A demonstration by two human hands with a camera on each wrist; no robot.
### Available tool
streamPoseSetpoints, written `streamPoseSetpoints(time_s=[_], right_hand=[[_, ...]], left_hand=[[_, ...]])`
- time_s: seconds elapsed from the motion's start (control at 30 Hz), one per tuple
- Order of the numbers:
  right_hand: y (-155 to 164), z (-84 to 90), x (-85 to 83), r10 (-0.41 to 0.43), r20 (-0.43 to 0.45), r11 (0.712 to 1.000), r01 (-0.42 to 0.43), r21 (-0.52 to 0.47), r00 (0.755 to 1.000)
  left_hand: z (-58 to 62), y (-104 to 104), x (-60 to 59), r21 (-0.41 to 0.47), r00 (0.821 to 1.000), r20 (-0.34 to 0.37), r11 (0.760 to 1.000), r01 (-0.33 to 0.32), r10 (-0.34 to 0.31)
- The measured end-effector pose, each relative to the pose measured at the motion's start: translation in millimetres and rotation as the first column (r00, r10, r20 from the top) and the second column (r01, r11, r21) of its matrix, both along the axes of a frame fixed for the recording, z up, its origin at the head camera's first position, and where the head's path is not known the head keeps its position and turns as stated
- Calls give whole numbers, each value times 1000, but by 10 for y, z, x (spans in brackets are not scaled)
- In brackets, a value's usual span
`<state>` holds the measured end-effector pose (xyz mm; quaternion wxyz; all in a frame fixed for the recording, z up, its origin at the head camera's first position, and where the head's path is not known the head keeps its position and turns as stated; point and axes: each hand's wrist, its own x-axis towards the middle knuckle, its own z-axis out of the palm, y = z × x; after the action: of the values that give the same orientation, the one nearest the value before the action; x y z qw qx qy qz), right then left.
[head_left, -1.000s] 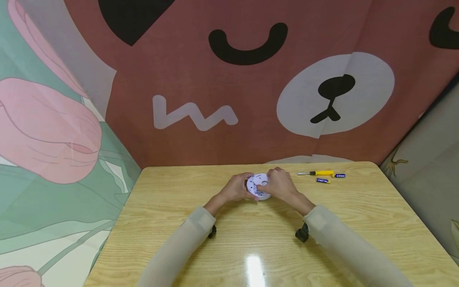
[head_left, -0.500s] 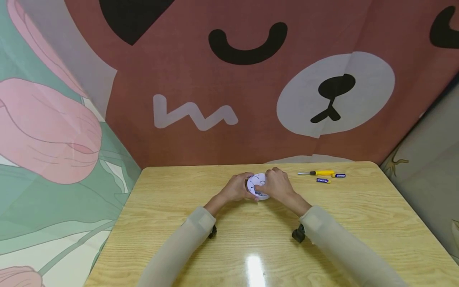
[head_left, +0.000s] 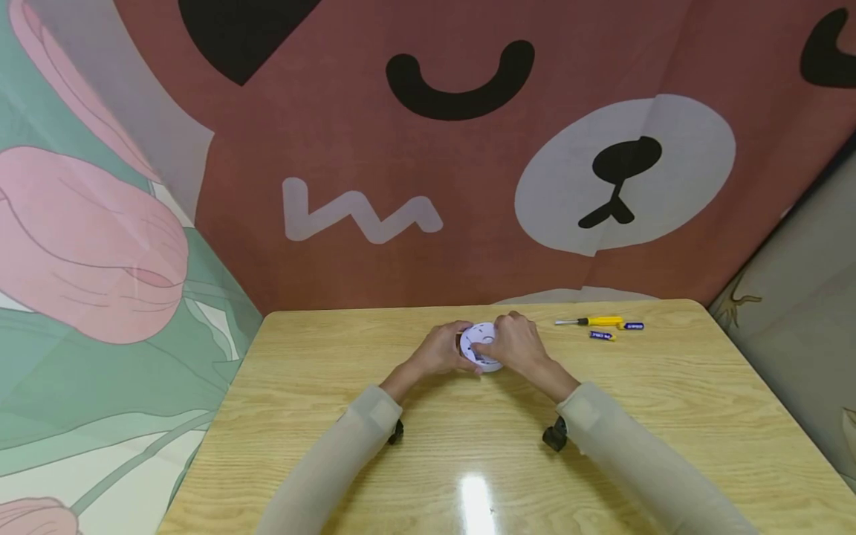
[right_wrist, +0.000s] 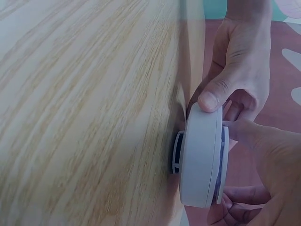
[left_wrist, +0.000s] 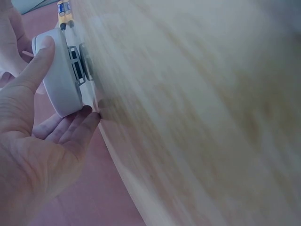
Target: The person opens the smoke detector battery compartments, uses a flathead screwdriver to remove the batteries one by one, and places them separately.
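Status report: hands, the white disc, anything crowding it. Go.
Left hand and right hand both grip white round device on table. Screwdriver, batteries lie apart, right. Nothing in the way.

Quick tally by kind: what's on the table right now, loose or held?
White round device, held by left hand and right hand: 1
Yellow-handled screwdriver: 1
Blue batteries: 2
Total: 4
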<state>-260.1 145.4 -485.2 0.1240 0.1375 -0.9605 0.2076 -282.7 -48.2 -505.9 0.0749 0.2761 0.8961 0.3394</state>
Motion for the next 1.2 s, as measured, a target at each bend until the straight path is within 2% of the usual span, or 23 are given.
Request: streamPoseSetpoints(time_s=[0.23, 0.5, 0.63, 0.7, 0.8, 0.93, 1.1, 1.2], right_hand=[[1, -1, 15, -1, 35, 1000, 2, -29, 999], [121, -18, 47, -33, 22, 992, 35, -121, 999], [222, -55, 44, -39, 64, 984, 49, -169, 997], [280, -89, 39, -31, 114, 978, 54, -200, 993], [354, -148, 23, -17, 212, 966, 70, -248, 977], [389, -169, 22, 10, 335, 942, 104, -320, 942], [392, -154, 42, 56, 438, 896, 148, -418, 897], [392, -160, 44, 65, 483, 882, 176, -437, 873]], left_hand=[[-12, 1, -12, -22, 1000, -21, 1000, 12, -12], [-9, 11, -4, -18, 999, -35, 1000, 12, -12], [-10, 15, 2, -9, 999, -34, 1000, 13, -13], [-13, 14, 3, 0, 999, -30, 1000, 16, -16], [-18, 14, 4, 12, 1000, -28, 1000, 14, -14], [-16, 17, 9, 27, 1000, -27, 1000, 9, -9], [-8, 24, 19, 53, 1000, 5, 998, -13, 12], [-1, 33, 19, 81, 999, 32, 996, -27, 25]])
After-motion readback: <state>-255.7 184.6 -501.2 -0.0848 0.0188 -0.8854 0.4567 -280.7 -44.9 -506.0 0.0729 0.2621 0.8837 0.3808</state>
